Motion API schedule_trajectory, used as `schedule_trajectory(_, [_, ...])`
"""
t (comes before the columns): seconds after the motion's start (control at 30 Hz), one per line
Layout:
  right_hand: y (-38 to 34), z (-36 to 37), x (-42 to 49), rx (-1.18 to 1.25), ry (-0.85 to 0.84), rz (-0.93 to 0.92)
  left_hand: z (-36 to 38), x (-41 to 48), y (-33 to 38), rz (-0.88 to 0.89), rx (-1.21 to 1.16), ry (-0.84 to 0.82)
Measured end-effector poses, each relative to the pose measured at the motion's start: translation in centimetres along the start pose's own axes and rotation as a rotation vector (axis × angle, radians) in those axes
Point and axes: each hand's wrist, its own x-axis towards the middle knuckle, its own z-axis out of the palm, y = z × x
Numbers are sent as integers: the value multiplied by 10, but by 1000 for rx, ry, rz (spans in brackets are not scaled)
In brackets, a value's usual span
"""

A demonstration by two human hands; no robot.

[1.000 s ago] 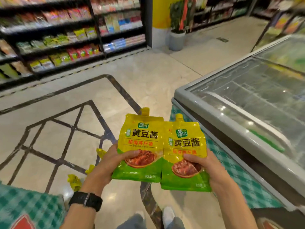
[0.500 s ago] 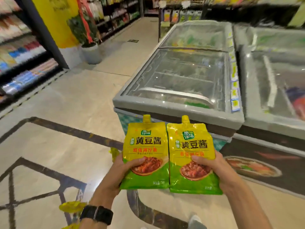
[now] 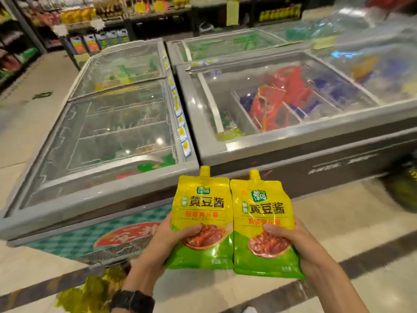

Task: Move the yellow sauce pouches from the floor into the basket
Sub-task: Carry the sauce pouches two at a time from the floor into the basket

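I hold two yellow-and-green sauce pouches upright, side by side, in front of me. My left hand [image 3: 164, 242] grips the left pouch [image 3: 202, 208] by its lower edge, thumb across the front. My right hand [image 3: 297, 245] grips the right pouch [image 3: 261, 213] the same way. Both spouts point up. More yellow pouches [image 3: 90, 292] lie blurred on the floor at the lower left, beside my left wrist. At the right edge a dark basket [image 3: 404, 190] with yellow inside shows on the floor, blurred.
Two glass-topped chest freezers stand directly ahead, the left freezer [image 3: 108, 132] and the right freezer [image 3: 282, 102] holding red and blue packs. Stocked shelves [image 3: 94, 26] line the back. Tiled floor [image 3: 338, 224] with a dark stripe lies below my hands.
My view has swung to the right: the floor pattern and left shelves are gone and the freezers now fill the view. Both hands still hold the pouches in the same grip.
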Motion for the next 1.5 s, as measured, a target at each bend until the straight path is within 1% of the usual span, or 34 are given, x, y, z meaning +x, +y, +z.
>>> schedule_trajectory(0.17, [-27,-89,-11,121,170,-70,95,66,16,-28,55,-185])
schedule_trajectory(0.33, [-37,-151,-16,235,356,-139,176,129,36,-11,186,-365])
schedule_trajectory(0.47, [-45,-186,-16,326,501,-193,232,182,46,-51,265,-537])
schedule_trajectory(0.63, [-69,-224,3,356,693,-225,299,260,55,-101,310,-623])
schedule_trajectory(0.77, [-97,-244,15,411,808,-257,347,310,74,-187,354,-782])
schedule_trajectory(0.93, [-124,-263,30,445,963,-258,407,367,96,-216,399,-919])
schedule_trajectory(1.07, [-142,-285,31,463,1043,-302,454,394,98,-239,450,-1012])
schedule_trajectory(1.23, [-154,-325,30,483,1095,-336,509,418,94,-285,492,-1085])
schedule_trajectory(1.43, [-164,-406,36,537,1105,-332,589,442,86,-279,501,-1122])
schedule_trajectory(1.5, [-169,-441,38,557,1101,-319,622,450,83,-286,518,-1105])
